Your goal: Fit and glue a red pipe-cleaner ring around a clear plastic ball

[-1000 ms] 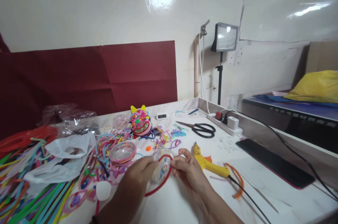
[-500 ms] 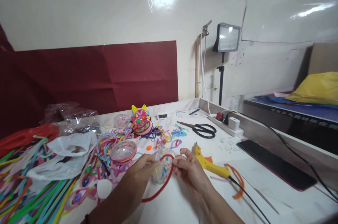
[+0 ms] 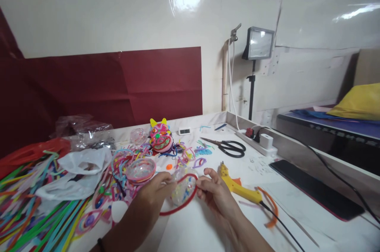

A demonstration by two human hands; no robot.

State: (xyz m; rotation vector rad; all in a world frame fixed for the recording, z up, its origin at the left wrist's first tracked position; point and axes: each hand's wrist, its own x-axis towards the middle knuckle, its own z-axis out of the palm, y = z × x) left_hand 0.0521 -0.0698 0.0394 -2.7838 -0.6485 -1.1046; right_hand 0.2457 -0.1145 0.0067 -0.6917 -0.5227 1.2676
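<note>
A red pipe cleaner (image 3: 190, 198) curves in a loop between my two hands. My left hand (image 3: 152, 196) is closed, its thumb and finger pinching one part of the loop. The fingertips of my right hand (image 3: 215, 190) grip the bend at the other side. Just behind the loop, and partly covered by it, is a clear plastic piece (image 3: 180, 190) with coloured specks; whether my fingers touch it I cannot tell. Close to my right hand lies a yellow hot glue gun (image 3: 240, 188). A clear round dish with a pink rim (image 3: 141, 169) sits beyond my left hand.
A decorated pink mask-like figure (image 3: 160, 137) stands at the back. Black scissors (image 3: 227, 147) lie to its right. Loose coloured pipe cleaners (image 3: 53, 220) and a white plastic bag (image 3: 68, 184) cover the left. A black phone (image 3: 316, 188) and a power strip (image 3: 264, 147) are on the right.
The lower end of the red pipe cleaner has risen and its loop is rounder. My hands stay almost in place, while the view has shifted slightly left.
</note>
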